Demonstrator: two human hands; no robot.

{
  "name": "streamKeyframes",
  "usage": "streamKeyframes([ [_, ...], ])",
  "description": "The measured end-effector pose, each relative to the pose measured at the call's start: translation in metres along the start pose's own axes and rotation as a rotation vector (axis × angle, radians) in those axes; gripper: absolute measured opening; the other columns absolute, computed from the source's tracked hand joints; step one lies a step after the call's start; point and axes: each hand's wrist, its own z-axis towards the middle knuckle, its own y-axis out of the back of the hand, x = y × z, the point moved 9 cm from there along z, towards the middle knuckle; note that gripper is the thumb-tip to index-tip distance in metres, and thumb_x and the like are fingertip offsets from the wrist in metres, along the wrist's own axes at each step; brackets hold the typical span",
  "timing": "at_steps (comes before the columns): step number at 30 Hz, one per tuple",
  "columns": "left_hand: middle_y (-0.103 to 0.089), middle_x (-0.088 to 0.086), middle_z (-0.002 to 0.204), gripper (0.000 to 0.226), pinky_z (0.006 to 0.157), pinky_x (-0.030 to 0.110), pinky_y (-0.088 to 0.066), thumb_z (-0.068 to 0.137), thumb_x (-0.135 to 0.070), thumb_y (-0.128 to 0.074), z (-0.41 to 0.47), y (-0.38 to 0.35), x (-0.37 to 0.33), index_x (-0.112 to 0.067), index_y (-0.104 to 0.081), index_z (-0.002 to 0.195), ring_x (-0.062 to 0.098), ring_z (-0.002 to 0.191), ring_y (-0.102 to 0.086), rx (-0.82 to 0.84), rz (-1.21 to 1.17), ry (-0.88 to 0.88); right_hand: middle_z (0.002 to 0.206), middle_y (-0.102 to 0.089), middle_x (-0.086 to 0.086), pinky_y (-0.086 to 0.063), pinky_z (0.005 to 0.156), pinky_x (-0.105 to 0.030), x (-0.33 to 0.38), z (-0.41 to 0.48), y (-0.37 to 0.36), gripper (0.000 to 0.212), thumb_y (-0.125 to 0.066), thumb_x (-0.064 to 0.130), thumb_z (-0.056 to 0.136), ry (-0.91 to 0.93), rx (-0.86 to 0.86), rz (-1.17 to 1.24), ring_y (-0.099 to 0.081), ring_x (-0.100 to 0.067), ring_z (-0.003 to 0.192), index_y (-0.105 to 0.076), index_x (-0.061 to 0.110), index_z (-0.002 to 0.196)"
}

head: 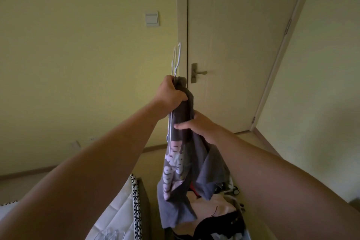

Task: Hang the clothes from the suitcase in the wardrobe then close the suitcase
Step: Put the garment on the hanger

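Note:
A grey T-shirt (187, 163) with pale pink lettering hangs in front of me, raised at arm's length. My left hand (171, 93) grips its bunched top together with a white wire hanger (176, 58), whose hook sticks up above my fist. Lower down, my right hand (196, 125) grips the shirt's folded body from the right. Below the shirt lies the open suitcase (234, 191), holding pink, black and white clothes (214, 210). The wardrobe is out of view.
A closed white door (239, 45) with a metal lever handle (196, 73) stands straight ahead. A light switch (152, 18) is on the yellow wall. A bed with patterned bedding (136, 200) is at lower left, with more white hangers (109, 235) on it.

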Motion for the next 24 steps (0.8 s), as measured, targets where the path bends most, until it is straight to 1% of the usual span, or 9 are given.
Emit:
streamKeyframes([
  [3, -0.055, 0.007, 0.097, 0.043, 0.081, 0.043, -0.057, 0.070, -0.011, -0.079, 0.002, -0.002, 0.013, -0.014, -0.047, 0.099, 0.025, 0.092, -0.057, 0.005, -0.038, 0.053, 0.094, -0.072, -0.002, -0.054, 0.081, -0.032, 0.002, 0.002, 0.002, 0.041, -0.083, 0.031, 0.071, -0.035, -0.009, -0.084, -0.068, -0.021, 0.089, -0.067, 0.014, 0.105],
  [6, -0.058, 0.006, 0.087, 0.034, 0.057, 0.031, -0.046, 0.083, -0.036, -0.072, 0.004, 0.010, 0.029, -0.017, -0.044, 0.088, 0.019, 0.069, -0.051, -0.075, -0.030, 0.081, 0.100, -0.071, -0.008, -0.052, 0.089, -0.038, 0.001, -0.002, 0.012, 0.030, -0.074, 0.020, 0.078, -0.052, -0.034, 0.096, -0.066, -0.026, 0.095, -0.066, 0.009, 0.105],
  [9, -0.073, 0.002, 0.090, 0.028, 0.055, 0.029, -0.040, 0.096, -0.040, -0.052, 0.004, 0.028, 0.050, -0.012, -0.046, 0.099, 0.018, 0.059, -0.050, -0.168, 0.058, 0.098, 0.089, -0.067, -0.011, -0.051, 0.073, -0.033, 0.000, -0.008, 0.022, 0.013, -0.061, 0.006, 0.078, -0.087, -0.105, 0.301, -0.063, -0.025, 0.084, -0.064, 0.005, 0.091],
  [11, -0.073, 0.000, 0.090, 0.025, 0.055, 0.029, -0.037, 0.096, -0.033, -0.053, 0.003, 0.035, 0.065, -0.011, -0.046, 0.105, 0.017, 0.059, -0.046, -0.170, 0.131, 0.135, 0.078, -0.062, -0.014, -0.050, 0.069, -0.032, -0.002, -0.010, 0.030, 0.012, -0.055, 0.000, 0.070, -0.106, -0.196, 0.446, -0.060, -0.030, 0.075, -0.060, 0.002, 0.080],
  [14, -0.064, 0.006, 0.086, 0.035, 0.056, 0.028, -0.036, 0.080, -0.012, -0.071, -0.003, 0.030, 0.091, -0.011, -0.045, 0.105, 0.019, 0.068, -0.049, -0.064, 0.195, 0.224, 0.072, -0.058, -0.014, -0.053, 0.075, -0.039, -0.004, -0.010, 0.034, 0.016, -0.047, 0.001, 0.064, -0.125, -0.244, 0.692, -0.059, -0.033, 0.073, -0.055, 0.001, 0.078],
  [18, -0.060, 0.007, 0.087, 0.040, 0.047, 0.026, -0.037, 0.067, 0.019, -0.056, -0.022, -0.002, 0.117, -0.007, -0.040, 0.093, 0.021, 0.067, -0.049, 0.232, 0.135, 0.306, 0.073, -0.053, -0.014, -0.052, 0.075, -0.039, 0.003, -0.013, 0.037, 0.014, -0.046, 0.008, 0.064, -0.094, -0.251, 0.871, -0.056, -0.031, 0.070, -0.053, 0.008, 0.076],
  [20, -0.057, 0.007, 0.093, 0.063, 0.055, 0.030, -0.052, 0.048, 0.011, -0.070, -0.035, -0.020, 0.132, -0.004, -0.041, 0.103, 0.025, 0.079, -0.057, 0.408, 0.241, 0.322, 0.085, -0.061, -0.016, -0.052, 0.080, -0.040, 0.009, -0.016, 0.037, 0.021, -0.044, 0.010, 0.072, -0.069, -0.256, 0.931, -0.061, -0.033, 0.080, -0.059, 0.007, 0.086],
  [22, -0.064, 0.015, 0.104, 0.080, 0.079, 0.046, -0.059, 0.037, 0.000, -0.083, -0.036, -0.032, 0.152, -0.003, -0.049, 0.110, 0.034, 0.096, -0.065, 0.484, 0.282, 0.308, 0.096, -0.065, -0.019, -0.051, 0.086, -0.044, 0.014, -0.020, 0.039, 0.027, -0.042, 0.010, 0.076, -0.044, -0.289, 0.978, -0.062, -0.036, 0.091, -0.061, 0.005, 0.095],
  [24, -0.067, 0.023, 0.097, 0.054, 0.078, 0.048, -0.059, 0.055, 0.002, -0.085, -0.034, -0.032, 0.155, 0.003, -0.058, 0.102, 0.038, 0.087, -0.067, 0.436, 0.173, 0.302, 0.109, -0.066, -0.022, -0.050, 0.091, -0.049, 0.012, -0.021, 0.043, 0.039, -0.044, 0.009, 0.072, -0.044, -0.330, 1.019, -0.063, -0.038, 0.100, -0.061, 0.004, 0.106],
])
